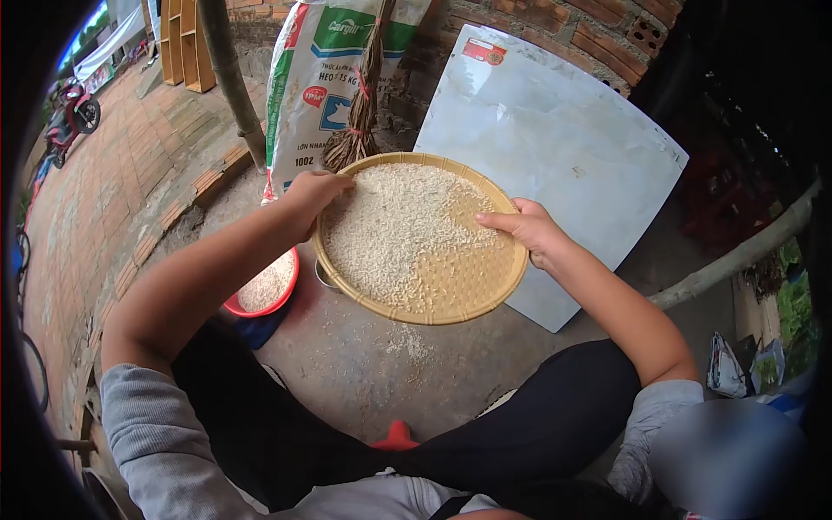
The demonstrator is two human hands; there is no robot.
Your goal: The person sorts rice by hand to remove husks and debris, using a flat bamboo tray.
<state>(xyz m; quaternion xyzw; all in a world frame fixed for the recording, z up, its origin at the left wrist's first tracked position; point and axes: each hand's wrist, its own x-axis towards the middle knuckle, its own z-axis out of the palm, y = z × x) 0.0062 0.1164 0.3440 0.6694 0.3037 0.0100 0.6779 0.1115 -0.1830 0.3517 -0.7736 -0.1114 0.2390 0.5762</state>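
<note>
A round woven bamboo winnowing tray (472, 277) is held up in front of me between both hands. White rice grains (390, 225) cover its left and upper part, while the lower right shows bare weave with scattered grains. My left hand (316, 198) grips the rim at the upper left, its fingers partly hidden beneath. On the right side, my right hand (530, 230) is closed on the rim with the thumb laid over the inside. Below and left of the tray, a red bowl (295, 282) holds more rice. Spilled grains (412, 347) lie on the floor.
A large pale board (555, 130) lies behind the tray. A Cargill feed sack (299, 95) and a straw broom (364, 113) lean by the brick wall (598, 39). At left stands a wooden pole (230, 78); a motorbike (74, 117) is farther off. A metal rim (322, 276) shows beneath the tray.
</note>
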